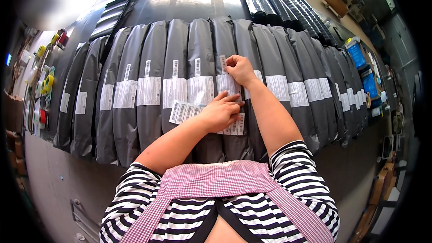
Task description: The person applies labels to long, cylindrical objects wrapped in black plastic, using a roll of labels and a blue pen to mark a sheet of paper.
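Observation:
My right hand (pixel 241 70) pinches the edge of a small white barcode sticker (pixel 223 63) against the upper part of a grey plastic mailer bag (pixel 223 36). Just below it, my left hand (pixel 219 113) lies palm down across the same bag, closed over a sheet of barcode stickers (pixel 182 112). That sheet sticks out on both sides of the hand; its middle and my thumb are hidden. Behind the left fingertips, a larger white label (pixel 227 84) is partly covered.
Long grey bags stand side by side in a row, several to the left with small stickers above white labels (pixel 124 93). Black rolls (pixel 274 2) lie at the far right, folded black bags (pixel 110 18) at the far left. Tape rolls (pixel 47 83) line the left edge; blue boxes (pixel 357 56) stand right.

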